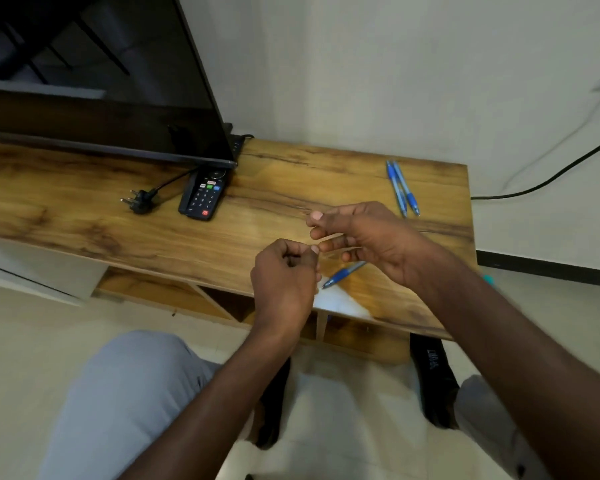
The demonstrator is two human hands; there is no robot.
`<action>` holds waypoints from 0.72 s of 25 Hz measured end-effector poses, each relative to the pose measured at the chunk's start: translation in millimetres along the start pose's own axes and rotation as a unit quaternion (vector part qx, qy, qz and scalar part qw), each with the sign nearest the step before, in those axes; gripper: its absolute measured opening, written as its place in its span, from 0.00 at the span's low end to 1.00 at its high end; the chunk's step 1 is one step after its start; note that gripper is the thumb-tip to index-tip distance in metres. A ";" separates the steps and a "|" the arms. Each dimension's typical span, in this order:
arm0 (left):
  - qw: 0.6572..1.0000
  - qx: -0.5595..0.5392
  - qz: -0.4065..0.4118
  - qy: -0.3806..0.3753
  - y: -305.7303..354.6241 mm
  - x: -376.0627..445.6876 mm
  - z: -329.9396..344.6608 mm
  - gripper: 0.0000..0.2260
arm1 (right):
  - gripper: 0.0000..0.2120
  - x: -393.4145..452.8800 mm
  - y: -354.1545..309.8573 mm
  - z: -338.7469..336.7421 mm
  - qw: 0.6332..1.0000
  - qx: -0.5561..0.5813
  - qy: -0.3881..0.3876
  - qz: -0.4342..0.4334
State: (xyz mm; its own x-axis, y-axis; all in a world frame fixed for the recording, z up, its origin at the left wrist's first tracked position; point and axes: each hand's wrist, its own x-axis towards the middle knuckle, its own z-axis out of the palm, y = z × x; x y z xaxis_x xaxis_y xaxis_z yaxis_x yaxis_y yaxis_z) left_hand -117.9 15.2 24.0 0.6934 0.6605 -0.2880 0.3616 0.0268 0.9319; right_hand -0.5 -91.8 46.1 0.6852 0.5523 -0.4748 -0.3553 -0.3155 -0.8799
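Note:
My left hand hovers over the front edge of the wooden table, its fingers curled into a fist with nothing visible in it. Its thumb tip touches a finger of my right hand. My right hand is just right of it, with its fingers half curled and spread. A blue pen lies slanted below my right hand, tip toward the front edge. Its far end is hidden under the hand, so I cannot tell whether the hand holds it.
Two more blue pens lie side by side at the table's back right. A black remote and a loose plug sit by the dark TV screen at left. A cable runs along the floor at right.

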 end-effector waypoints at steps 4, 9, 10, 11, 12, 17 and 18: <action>1.000 0.013 0.021 -0.014 0.0 1.3 7.1 0.03 | 0.14 -2.5 7.2 -10.9 0.999 0.032 0.009 -0.001; 0.996 0.060 0.058 -0.032 1.5 5.2 12.9 0.03 | 0.13 -1.3 12.2 -14.5 0.999 0.033 0.026 -0.003; 0.995 0.065 0.062 -0.036 2.0 6.3 14.5 0.03 | 0.12 -0.4 12.5 -15.1 0.999 0.043 0.032 -0.003; 0.995 0.066 0.065 -0.039 2.1 7.5 16.5 0.03 | 0.12 0.3 12.3 -15.9 0.998 0.051 0.039 -0.004; 0.995 0.062 0.066 -0.043 1.8 8.4 17.9 0.03 | 0.12 0.7 11.9 -16.4 0.997 0.059 0.045 -0.004; 0.981 0.134 0.131 -0.044 -0.1 19.0 25.2 0.07 | 0.08 3.2 7.3 -31.3 0.980 0.129 0.151 -0.025; 0.963 0.201 0.176 -0.041 -0.3 21.8 29.2 0.06 | 0.08 4.0 6.1 -38.3 0.971 0.156 0.179 -0.026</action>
State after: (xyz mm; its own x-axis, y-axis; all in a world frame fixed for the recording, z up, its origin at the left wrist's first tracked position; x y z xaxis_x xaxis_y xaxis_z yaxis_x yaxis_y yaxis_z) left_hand -84.7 7.6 11.0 0.8586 0.5127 -0.0017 0.2955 -0.4921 0.8188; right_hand 24.4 -121.0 39.5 0.8650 0.2396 -0.4410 -0.4508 -0.0151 -0.8925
